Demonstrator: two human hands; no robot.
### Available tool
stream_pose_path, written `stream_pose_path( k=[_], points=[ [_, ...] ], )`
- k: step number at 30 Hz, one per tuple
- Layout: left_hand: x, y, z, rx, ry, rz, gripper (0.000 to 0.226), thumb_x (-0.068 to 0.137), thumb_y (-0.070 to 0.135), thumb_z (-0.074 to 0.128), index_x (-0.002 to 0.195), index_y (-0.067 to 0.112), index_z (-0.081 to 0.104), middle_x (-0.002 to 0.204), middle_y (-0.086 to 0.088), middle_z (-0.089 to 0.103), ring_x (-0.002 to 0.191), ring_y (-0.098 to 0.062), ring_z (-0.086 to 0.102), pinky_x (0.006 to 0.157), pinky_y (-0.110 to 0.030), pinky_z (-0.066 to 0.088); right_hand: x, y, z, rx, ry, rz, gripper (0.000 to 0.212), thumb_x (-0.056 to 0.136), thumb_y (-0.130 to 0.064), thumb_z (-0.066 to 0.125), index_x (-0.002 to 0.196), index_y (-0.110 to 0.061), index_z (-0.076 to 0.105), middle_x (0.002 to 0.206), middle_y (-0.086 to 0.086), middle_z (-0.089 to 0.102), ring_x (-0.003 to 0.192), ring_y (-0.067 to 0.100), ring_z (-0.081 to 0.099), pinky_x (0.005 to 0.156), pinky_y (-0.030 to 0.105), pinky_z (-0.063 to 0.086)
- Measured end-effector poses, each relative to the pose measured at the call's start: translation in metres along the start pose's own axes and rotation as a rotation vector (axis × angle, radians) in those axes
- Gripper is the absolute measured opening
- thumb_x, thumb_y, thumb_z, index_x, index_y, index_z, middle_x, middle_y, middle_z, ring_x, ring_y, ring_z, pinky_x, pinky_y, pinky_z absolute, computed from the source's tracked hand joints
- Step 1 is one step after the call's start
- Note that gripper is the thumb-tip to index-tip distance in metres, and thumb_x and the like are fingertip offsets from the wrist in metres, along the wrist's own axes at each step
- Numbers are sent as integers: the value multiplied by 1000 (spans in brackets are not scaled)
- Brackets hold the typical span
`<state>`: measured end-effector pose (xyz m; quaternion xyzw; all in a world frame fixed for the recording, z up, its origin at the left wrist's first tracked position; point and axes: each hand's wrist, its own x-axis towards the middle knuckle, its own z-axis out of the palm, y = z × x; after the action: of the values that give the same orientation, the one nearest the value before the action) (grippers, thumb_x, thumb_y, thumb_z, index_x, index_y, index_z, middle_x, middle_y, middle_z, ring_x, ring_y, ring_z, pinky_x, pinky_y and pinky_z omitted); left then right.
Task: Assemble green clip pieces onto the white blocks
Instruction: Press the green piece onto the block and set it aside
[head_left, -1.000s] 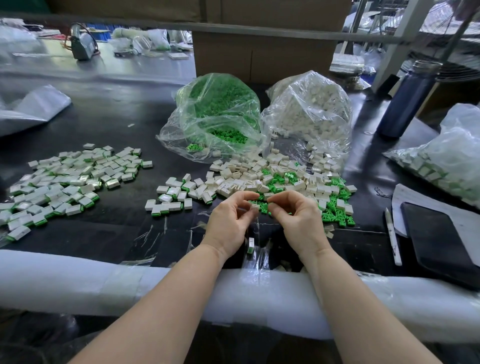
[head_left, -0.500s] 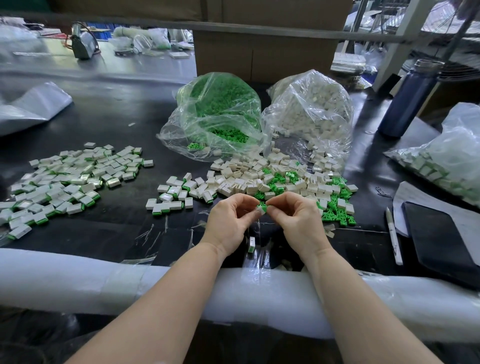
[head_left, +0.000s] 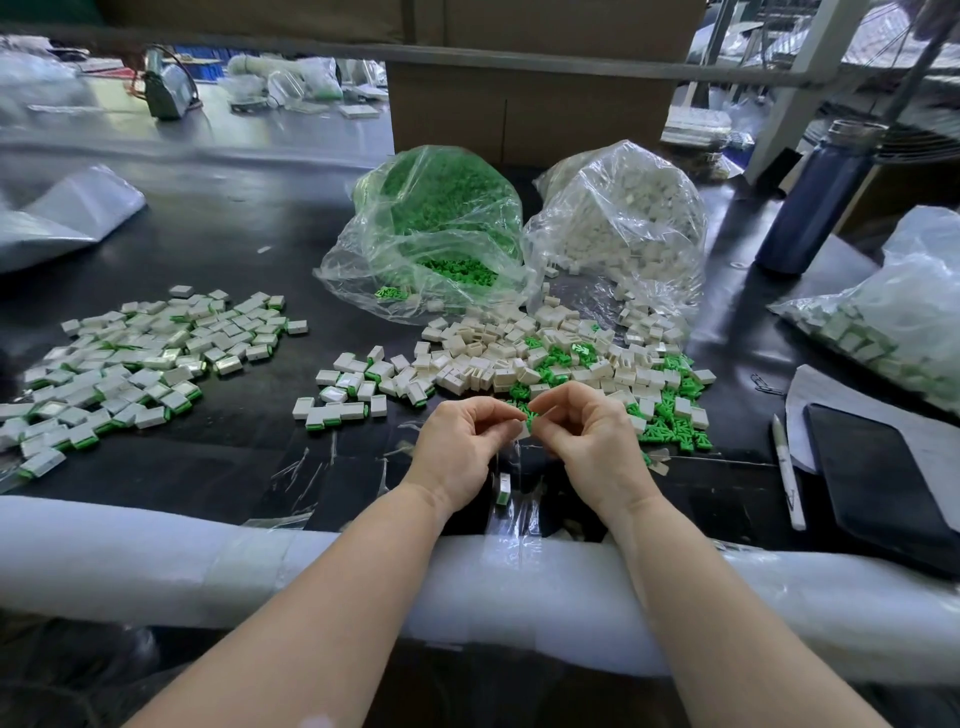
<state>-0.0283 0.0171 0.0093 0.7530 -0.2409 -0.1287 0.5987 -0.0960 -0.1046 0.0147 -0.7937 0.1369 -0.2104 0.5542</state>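
Head view. Hard to make out: the small piece pinched between the two hands, mostly covered by fingertips, only a sliver of white block (head_left: 523, 427) with a hint of green at its top edge showing. Whether the clip is seated, impossible to tell. Cut off at the right edge: a bag of finished pieces (head_left: 893, 322) and a dark tablet (head_left: 878, 467). Blurred beyond reading: the far benches at the top.

Left hand (head_left: 460, 447) raised just over the black table (head_left: 234, 457), knuckles up, fingers curled inward, thumb and forefinger pinching the white block from the left. Right hand (head_left: 592, 441) mirrored, fingers bent, fingertips closed on the same block from the right. Both forearms laid across the white foam edge roll (head_left: 156, 561).

Just beyond the hands, a loose heap of white blocks (head_left: 498, 358) mixed with green clips (head_left: 670, 421). Behind that, a clear bag of green clips (head_left: 436, 228) beside a clear bag of white blocks (head_left: 623, 218). Far left, a spread of assembled pieces (head_left: 135, 358). One assembled piece (head_left: 503, 488) lying on tape between the wrists. Pen (head_left: 788, 473) beside the tablet; blue bottle (head_left: 815, 202) at the back right.
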Motion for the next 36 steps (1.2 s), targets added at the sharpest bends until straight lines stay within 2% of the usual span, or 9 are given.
stream_pose_path(
  k=[4,7,13,18,21,24,31,34,36],
  points=[
    [-1,1,-1,6,-19,-1,12,83,2,65,82,13,70,74,4,66,70,-6,60,73,-12,49,-1,-2,-1,2,-20,5,16,80,5,66,81,-11,63,78,16,66,72,25,60,72,36,53],
    [-1,1,-1,30,-39,-1,12,83,1,65,82,12,70,74,3,66,71,-9,59,76,-17,51,-1,-2,-2,2,-38,20,14,80,5,66,81,-9,64,81,18,66,79,35,63,76,41,55],
    [-1,0,-2,77,-80,4,11,83,1,65,84,11,70,75,1,66,71,-11,60,81,-26,52,-2,-2,-4,0,-83,37,11,80,7,65,81,-4,64,82,24,65,79,40,63,77,44,54],
    [-1,0,-3,103,-100,17,15,82,2,66,81,16,70,73,5,66,73,-10,61,86,-32,52,-1,-2,-5,-9,-120,46,10,79,7,65,80,-3,64,73,15,62,68,22,57,67,33,50],
    [-1,-1,-4,108,-110,23,19,81,1,67,78,20,68,72,7,65,73,-9,61,87,-33,52,-1,-2,-6,-6,-140,55,12,79,8,65,80,-4,64,70,8,60,65,15,54,60,20,47],
    [-1,-1,-4,112,-112,24,15,81,2,67,80,17,70,74,3,66,77,-13,62,88,-35,52,-1,-1,-7,9,-155,63,12,80,9,64,81,-4,63,69,8,60,63,11,54,57,15,45],
    [-2,3,-3,-32,-24,33,13,84,1,63,82,12,69,77,2,67,76,-9,62,80,-20,51,0,1,-4,121,-41,111,5,83,-4,66,85,-1,64,70,11,66,60,13,60,56,20,51],
    [-2,4,-3,-76,4,13,12,85,0,62,83,11,68,78,-3,67,78,-17,64,81,-29,53,0,0,0,34,-49,127,12,88,-12,63,81,-2,65,70,12,65,56,9,57,54,19,49],
    [-2,4,-3,-72,0,1,12,85,0,61,84,9,68,78,-5,67,78,-20,64,81,-30,54,1,-1,0,-35,-71,135,16,89,-14,61,77,-4,64,67,12,62,56,11,53,55,23,47]
  ],
)
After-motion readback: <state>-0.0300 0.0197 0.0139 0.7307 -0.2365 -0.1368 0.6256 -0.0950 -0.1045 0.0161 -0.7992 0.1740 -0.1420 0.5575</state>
